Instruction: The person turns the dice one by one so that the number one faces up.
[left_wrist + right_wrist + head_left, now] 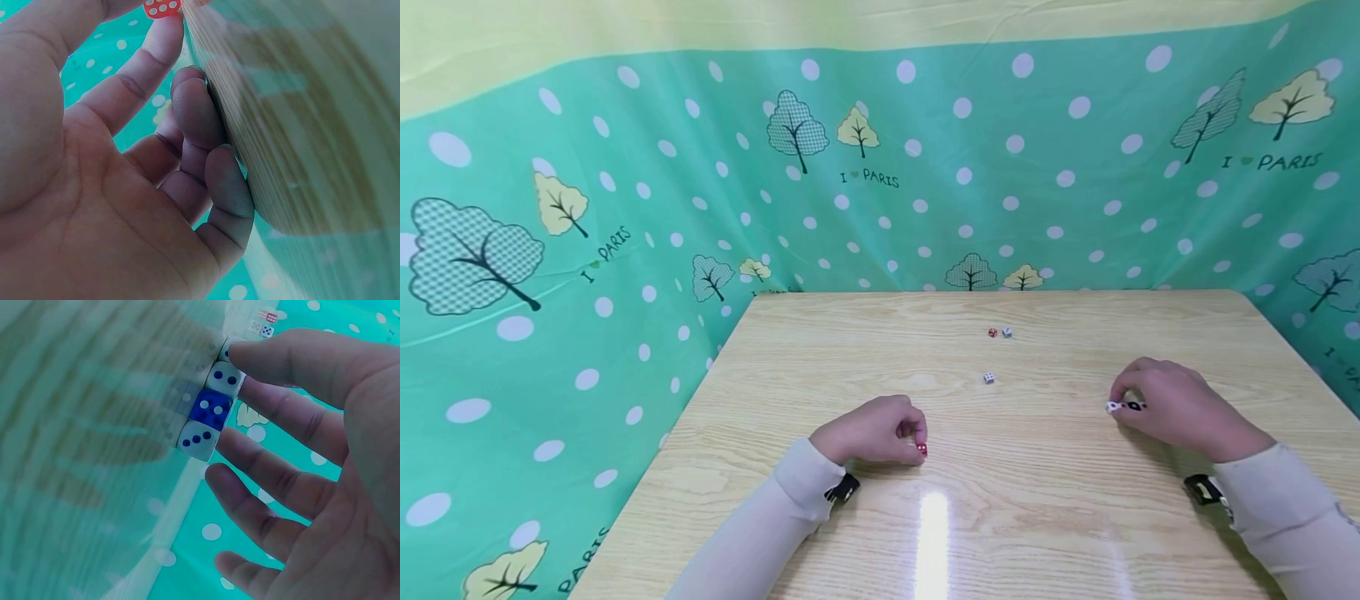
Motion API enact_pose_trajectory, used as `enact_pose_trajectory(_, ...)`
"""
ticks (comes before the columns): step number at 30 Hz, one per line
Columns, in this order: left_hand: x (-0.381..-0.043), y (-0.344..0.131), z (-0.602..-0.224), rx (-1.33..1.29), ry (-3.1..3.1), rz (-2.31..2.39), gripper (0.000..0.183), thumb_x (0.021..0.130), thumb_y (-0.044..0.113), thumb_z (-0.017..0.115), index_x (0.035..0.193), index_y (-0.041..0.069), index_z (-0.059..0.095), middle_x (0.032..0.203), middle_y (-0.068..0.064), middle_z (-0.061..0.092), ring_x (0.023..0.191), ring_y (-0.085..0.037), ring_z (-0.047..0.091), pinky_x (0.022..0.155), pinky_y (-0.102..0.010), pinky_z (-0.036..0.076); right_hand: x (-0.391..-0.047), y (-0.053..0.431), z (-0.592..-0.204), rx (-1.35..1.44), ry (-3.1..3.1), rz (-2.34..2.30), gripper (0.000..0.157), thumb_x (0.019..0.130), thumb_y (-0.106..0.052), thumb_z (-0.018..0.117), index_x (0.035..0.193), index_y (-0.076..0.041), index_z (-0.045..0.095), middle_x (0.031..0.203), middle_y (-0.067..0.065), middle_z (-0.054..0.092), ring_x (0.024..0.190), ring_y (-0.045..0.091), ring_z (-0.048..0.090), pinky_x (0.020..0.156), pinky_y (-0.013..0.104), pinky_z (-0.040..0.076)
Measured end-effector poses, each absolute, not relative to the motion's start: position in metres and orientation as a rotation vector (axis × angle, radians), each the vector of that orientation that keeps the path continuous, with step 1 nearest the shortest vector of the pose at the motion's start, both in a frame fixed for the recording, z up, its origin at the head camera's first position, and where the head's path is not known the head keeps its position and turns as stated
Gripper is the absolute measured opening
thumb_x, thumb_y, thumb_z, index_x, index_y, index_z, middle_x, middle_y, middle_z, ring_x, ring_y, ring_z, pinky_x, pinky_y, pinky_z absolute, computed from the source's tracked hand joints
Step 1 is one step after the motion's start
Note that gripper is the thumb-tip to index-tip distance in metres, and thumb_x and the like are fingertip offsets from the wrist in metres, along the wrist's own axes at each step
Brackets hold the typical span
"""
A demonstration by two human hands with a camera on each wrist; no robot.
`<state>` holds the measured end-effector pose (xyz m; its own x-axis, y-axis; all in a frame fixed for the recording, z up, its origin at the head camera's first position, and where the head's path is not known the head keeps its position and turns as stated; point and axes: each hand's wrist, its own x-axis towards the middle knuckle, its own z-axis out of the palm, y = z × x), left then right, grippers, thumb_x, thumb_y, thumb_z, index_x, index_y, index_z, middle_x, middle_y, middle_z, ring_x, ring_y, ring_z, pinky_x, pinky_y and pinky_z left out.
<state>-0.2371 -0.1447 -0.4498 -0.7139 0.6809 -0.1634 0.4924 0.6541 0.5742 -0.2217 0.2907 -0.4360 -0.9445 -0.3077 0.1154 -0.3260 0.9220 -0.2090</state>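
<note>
My left hand pinches a red die between thumb and index finger, low over the table. White pips show on that red die at the top edge of the left wrist view. Toward the right side, my right hand holds the end of a short row of dice on the table. In the right wrist view the row has white dice and a blue die, touching face to face. The thumb covers part of the white die at the far end.
Farther back on the wooden table lie a red die and a pale die side by side. Nearer stands a lone white die. A green dotted curtain hangs behind and beside the table.
</note>
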Motion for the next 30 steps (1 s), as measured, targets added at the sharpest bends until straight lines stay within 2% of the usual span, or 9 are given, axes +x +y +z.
enact_pose_trajectory(6,-0.237,-0.144,-0.449,0.924,2.503,0.723,0.016,0.083,0.024,0.084,0.081,0.028,0.069,0.09,-0.004,0.06,0.081,-0.009,0.049,0.072,-0.023,0.042,-0.224,0.3,-0.433,0.497,-3.043,0.396,0.015,0.085,-0.029,0.084,0.092,-0.02,0.076,0.109,0.012,0.071,0.098,0.033,0.067,0.078,0.053,0.053)
enact_pose_trajectory(10,-0.237,-0.144,-0.449,0.925,2.501,0.727,0.016,0.083,0.023,0.084,0.081,0.027,0.069,0.09,-0.005,0.06,0.08,-0.009,0.049,0.072,-0.023,0.042,-0.224,0.31,-0.425,0.424,-3.074,0.501,0.025,0.092,-0.03,0.076,0.108,-0.01,0.075,0.123,0.023,0.066,0.11,0.042,0.063,0.083,0.057,0.053)
enact_pose_trajectory(13,-0.237,-0.144,-0.448,0.92,2.503,0.725,0.015,0.082,0.022,0.084,0.08,0.027,0.069,0.09,-0.006,0.06,0.079,-0.008,0.049,0.071,-0.022,0.042,-0.224,0.317,-0.42,0.367,-3.071,0.554,0.027,0.096,-0.023,0.069,0.115,-0.005,0.073,0.13,0.03,0.061,0.117,0.048,0.058,0.087,0.062,0.051)
enact_pose_trajectory(24,-0.236,-0.144,-0.448,0.911,2.502,0.724,0.015,0.082,0.022,0.084,0.08,0.026,0.069,0.09,-0.005,0.06,0.079,-0.008,0.049,0.071,-0.022,0.042,-0.225,0.327,-0.421,0.276,-3.073,0.599,0.028,0.098,-0.024,0.066,0.117,-0.004,0.072,0.133,0.031,0.058,0.121,0.052,0.054,0.09,0.068,0.048)
enact_pose_trajectory(30,-0.237,-0.144,-0.45,0.927,2.5,0.732,0.015,0.082,0.023,0.084,0.081,0.027,0.069,0.089,-0.003,0.059,0.08,-0.009,0.049,0.072,-0.022,0.042,-0.226,0.33,-0.417,0.29,-3.036,0.633,0.036,0.104,-0.032,0.06,0.12,-0.003,0.071,0.131,0.03,0.062,0.12,0.052,0.055,0.089,0.067,0.048)
